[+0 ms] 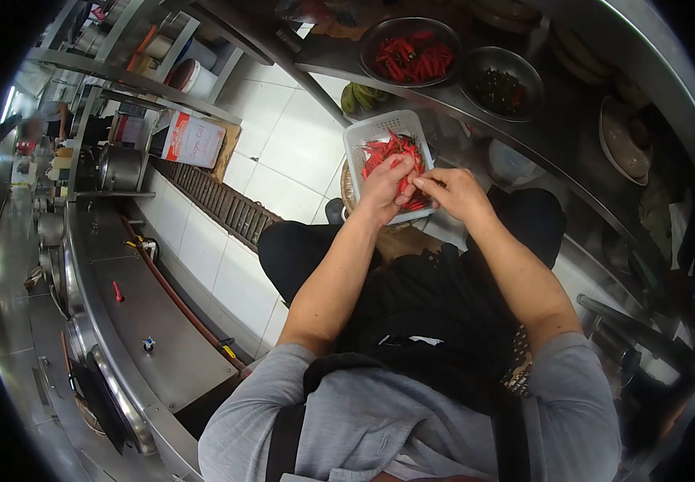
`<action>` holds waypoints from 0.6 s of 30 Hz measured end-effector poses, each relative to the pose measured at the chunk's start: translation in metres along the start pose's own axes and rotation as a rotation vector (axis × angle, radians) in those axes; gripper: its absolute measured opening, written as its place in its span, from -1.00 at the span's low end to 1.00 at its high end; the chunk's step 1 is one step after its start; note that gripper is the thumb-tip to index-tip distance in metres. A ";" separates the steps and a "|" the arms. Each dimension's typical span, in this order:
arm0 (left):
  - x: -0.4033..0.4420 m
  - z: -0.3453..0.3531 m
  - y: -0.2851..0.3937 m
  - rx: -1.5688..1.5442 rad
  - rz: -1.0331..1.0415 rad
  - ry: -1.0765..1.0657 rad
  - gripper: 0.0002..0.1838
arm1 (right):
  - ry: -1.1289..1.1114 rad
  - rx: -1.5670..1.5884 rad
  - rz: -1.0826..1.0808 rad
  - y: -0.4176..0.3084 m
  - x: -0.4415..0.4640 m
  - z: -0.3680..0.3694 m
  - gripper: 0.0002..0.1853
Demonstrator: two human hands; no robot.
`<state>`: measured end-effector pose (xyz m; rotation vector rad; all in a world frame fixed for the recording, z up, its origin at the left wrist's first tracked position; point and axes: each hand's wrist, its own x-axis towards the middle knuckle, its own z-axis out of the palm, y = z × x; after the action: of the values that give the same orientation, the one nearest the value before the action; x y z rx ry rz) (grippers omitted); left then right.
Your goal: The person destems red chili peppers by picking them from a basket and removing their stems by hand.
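My left hand is closed around several red chili peppers over a white plastic basket. Right beside it, my right hand has its thumb and fingers pinched together at the peppers. What sits between those fingertips is too small to make out. More red chilies lie in the basket under my hands. The basket stands low between my knees.
On the metal shelf ahead are a bowl of red chilies and a metal bowl of dark green bits. Green bananas lie behind the basket. A soya oil tin stands left, near a floor drain grate.
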<state>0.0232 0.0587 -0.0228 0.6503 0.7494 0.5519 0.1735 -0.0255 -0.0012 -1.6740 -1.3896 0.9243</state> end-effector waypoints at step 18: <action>-0.005 0.015 0.015 0.336 0.092 -0.037 -0.85 | 0.137 0.098 0.011 0.011 -0.003 0.000 -0.80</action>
<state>0.0285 0.0607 -0.0018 1.0080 0.7879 0.5003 0.1781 -0.0296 -0.0111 -1.6409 -1.2268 0.8533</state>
